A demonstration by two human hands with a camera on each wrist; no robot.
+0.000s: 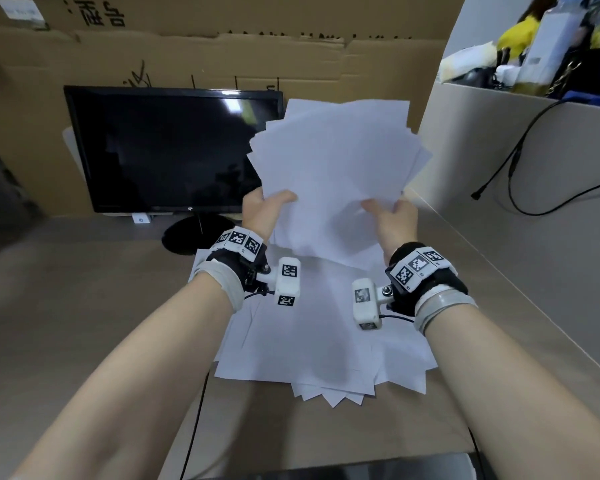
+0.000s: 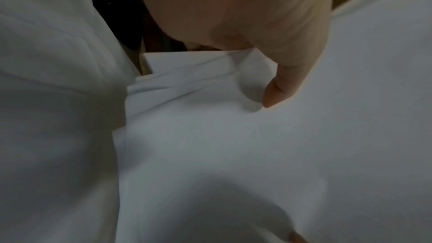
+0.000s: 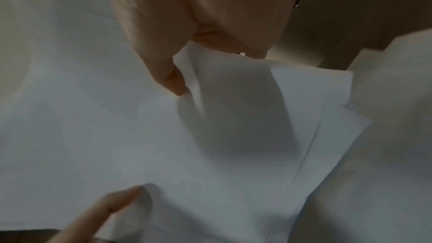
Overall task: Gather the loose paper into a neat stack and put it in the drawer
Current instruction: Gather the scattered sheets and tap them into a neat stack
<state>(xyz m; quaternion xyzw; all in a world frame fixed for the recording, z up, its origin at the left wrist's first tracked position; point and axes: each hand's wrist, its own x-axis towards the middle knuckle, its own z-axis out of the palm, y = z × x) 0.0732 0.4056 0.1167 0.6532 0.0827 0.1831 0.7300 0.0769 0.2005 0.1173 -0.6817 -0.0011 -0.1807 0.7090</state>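
Note:
A fanned bundle of white sheets stands lifted above the desk, its corners splayed at different angles. My left hand grips its lower left edge, thumb pressed on the front sheet. My right hand grips the lower right edge, its thumb on the paper. More loose sheets lie spread in an untidy pile on the desk under my wrists. No drawer is in view.
A dark monitor on a round base stands behind at the left. Cardboard lines the back. A grey partition with a hanging black cable closes the right side. Thin cables run off the desk's front edge.

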